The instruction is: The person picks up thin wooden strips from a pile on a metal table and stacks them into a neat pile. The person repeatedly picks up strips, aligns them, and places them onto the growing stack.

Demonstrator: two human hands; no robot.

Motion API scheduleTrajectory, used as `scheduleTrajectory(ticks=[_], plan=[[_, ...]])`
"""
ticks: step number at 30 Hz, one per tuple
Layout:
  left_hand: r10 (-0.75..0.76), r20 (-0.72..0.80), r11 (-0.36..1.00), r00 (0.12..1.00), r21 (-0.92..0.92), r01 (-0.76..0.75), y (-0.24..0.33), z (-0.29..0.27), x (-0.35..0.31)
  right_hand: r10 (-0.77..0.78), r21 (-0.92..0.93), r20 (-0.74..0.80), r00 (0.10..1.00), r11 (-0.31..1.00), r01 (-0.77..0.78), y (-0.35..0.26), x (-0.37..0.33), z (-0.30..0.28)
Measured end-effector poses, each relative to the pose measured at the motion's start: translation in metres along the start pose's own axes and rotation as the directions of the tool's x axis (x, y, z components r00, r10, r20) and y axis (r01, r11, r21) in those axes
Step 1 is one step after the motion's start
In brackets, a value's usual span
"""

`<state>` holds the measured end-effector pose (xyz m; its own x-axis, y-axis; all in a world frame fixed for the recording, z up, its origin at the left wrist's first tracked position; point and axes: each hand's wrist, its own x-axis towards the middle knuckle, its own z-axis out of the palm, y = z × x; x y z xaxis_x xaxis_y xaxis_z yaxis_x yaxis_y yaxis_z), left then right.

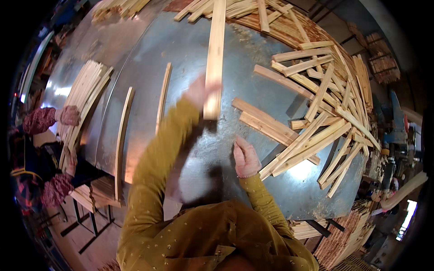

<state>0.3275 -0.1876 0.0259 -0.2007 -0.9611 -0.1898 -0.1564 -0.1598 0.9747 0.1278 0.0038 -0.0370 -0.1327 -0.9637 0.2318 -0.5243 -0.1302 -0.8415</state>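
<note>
A long pale wooden plank (215,54) stretches away from me above the metal table (190,45), its near end in front of my chest. My left hand (199,92), blurred by motion, grips it close to that end, with fingers across its face. Low and to the right of the plank, my right hand (246,158) is held over the table, loosely bent and holding nothing I can see. Just beyond it two short wooden strips (264,119) lie side by side. To my left, two narrow strips (123,140) lie apart on the metal.
A jumbled heap of wooden strips (325,90) covers the table's right side. Across to the left, another person's hands (68,116) rest on a stack of slats (86,86). More slats (120,8) lie at the far edge. Wood is piled below the table at lower right.
</note>
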Motion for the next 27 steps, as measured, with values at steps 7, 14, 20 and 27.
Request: scheduleTrajectory(ticks=[7,14,20,27], plan=[[0.114,-0.289,0.993,0.951,0.054,-0.103,0.057,-0.009,0.151,0.274,-0.517,-0.466,0.841,0.687,-0.51,0.035,0.034,-0.105],[-0.177,0.343,0.962,0.923,0.26,0.087,-0.077,0.173,-0.047,0.537,-0.141,-0.374,0.756,0.773,-0.618,0.117,0.039,-0.122],[-0.258,0.526,0.747,0.81,-0.423,0.513,-0.102,0.21,-0.124,0.248,0.528,0.003,0.969,0.822,-0.213,0.063,0.013,-0.094],[-0.362,0.18,0.912,0.914,-0.135,0.388,-0.093,0.131,-0.126,-0.279,-0.936,0.263,0.923,0.159,0.315,0.232,0.253,-0.245]])
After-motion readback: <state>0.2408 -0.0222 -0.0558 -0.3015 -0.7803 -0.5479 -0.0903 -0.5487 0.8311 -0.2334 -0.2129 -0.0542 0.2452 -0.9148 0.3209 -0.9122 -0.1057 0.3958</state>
